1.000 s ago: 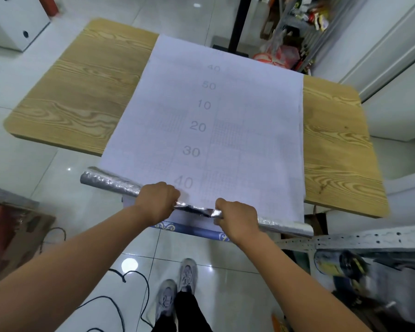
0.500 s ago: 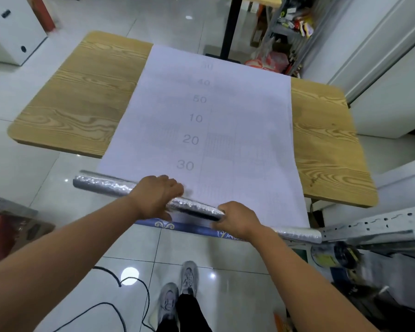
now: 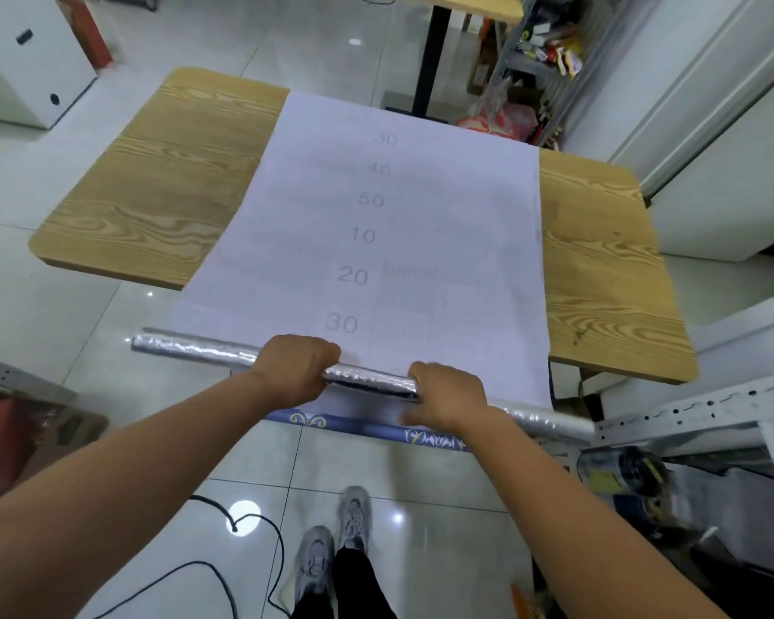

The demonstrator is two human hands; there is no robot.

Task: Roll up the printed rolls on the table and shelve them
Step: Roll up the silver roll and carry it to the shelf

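A white backing sheet (image 3: 403, 243) printed with grid lines and the numbers 30 to 50 and 10 to 30 lies flat across the wooden table (image 3: 153, 185). Its near end is wound into a silver foil roll (image 3: 197, 348) that overhangs the table's near edge. My left hand (image 3: 293, 370) grips the roll left of its middle. My right hand (image 3: 445, 397) grips it to the right. A blue patterned roll (image 3: 363, 424) shows just under the silver one.
A metal shelf rail (image 3: 689, 415) and a rolled item (image 3: 617, 473) sit at the lower right. A black cable (image 3: 224, 569) loops on the tiled floor by my shoes. A cluttered rack (image 3: 541, 60) stands behind the table; a white cabinet (image 3: 23, 55) at far left.
The silver roll has taken in more sheet: the number 40 near my hands is now wound inside and 30 is nearest. The roll looks thicker, and both hands still hold it.
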